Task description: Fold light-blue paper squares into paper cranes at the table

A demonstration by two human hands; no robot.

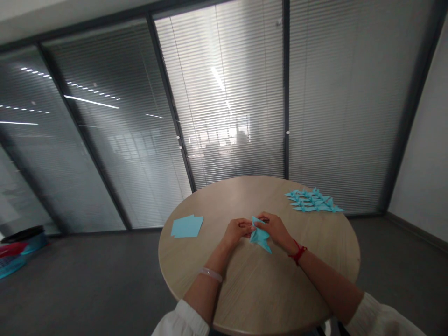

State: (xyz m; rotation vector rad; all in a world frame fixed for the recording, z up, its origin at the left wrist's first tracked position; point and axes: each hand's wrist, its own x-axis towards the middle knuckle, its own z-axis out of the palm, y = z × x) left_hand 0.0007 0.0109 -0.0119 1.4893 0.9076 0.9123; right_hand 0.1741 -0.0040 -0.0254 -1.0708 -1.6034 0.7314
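Observation:
Between my two hands is a light-blue folded origami paper, with pointed flaps toward me and one tip standing up between the fingers. My left hand pinches its left edge, fingers closed. From the right, my right hand grips the upper part with thumb and fingers. The fingers cover some of the folds. Off to the left lie a few flat sheets of blue paper, slightly fanned. At the far right, several folded blue paper cranes sit close together in rows.
The round wooden table has a curved edge on all sides. Behind it stands a glass partition with blinds. Blue and red round containers stand on the floor at far left. A white wall is at the right.

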